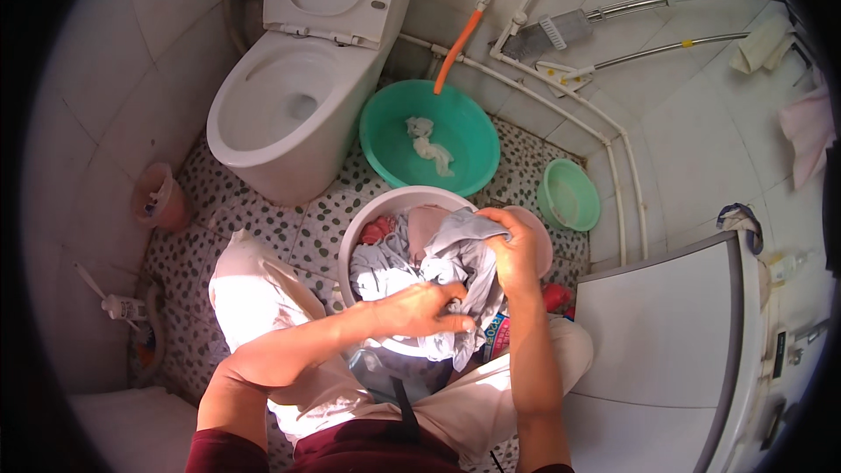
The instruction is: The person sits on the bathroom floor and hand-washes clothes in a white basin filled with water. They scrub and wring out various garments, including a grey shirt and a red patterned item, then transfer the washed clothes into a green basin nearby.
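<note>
A white tub (347, 250) full of clothes stands between my knees. My right hand (513, 250) pinches the upper edge of a light grey garment (466, 235) and holds it raised at the tub's right side. Lower on the same garment is my left hand (419, 308), its fingers curled into the folds and the thumb on the near side. The fingertips are partly hidden by the cloth. Below the hands, more pale grey clothes (378, 270), a red cloth (378, 229) and a dusty pink piece (426, 226) lie in the tub.
Beyond the tub sits a green basin (375, 144) with wet white cloth (431, 153) inside; an orange hose (457, 51) hangs above it. A toilet (263, 153) stands far left, a small green basin (569, 195) right. A white machine (657, 324) is beside my right knee, a pink bin (162, 200) left.
</note>
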Available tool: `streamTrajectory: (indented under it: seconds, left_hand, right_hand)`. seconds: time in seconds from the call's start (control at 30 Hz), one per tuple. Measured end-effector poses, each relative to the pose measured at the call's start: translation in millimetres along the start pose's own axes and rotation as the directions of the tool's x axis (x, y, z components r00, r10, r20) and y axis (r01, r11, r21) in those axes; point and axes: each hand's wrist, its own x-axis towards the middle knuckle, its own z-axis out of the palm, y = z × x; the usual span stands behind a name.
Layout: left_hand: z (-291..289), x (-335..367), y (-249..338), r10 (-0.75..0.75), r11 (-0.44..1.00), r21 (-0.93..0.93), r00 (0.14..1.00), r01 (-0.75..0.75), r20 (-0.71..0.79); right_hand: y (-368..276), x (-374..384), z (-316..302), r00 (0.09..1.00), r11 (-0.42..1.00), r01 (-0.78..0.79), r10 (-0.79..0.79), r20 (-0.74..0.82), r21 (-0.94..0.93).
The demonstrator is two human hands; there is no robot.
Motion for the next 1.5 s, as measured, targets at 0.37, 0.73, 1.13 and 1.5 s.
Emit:
streamTrajectory:
  seconds: [0.37,0.73,1.13,1.5]
  left_hand:
    - [-60,-15,-21,0.105,0.739,-0.663,0.993,-0.119,-0.062]
    - [-24,39,-56,-0.323,-0.017,-0.977,0.926,-0.211,-0.194]
    - [12,47,-51,-0.569,0.183,-0.891,0.694,-0.415,-0.44]
    - [4,48,-70,-0.559,0.568,-0.809,0.651,-0.151,-0.514]
  right_hand:
    - [-91,3,-23,0.953,0.832,0.29,-0.209,-0.217,0.474]
    - [-11,-36,37,0.956,0.988,-0.064,0.02,0.292,0.139]
    - [14,-52,71,0.676,0.447,0.692,-0.678,0.291,-0.567]
    - [22,-54,84,0.824,0.655,0.544,-0.534,0.189,-0.525]
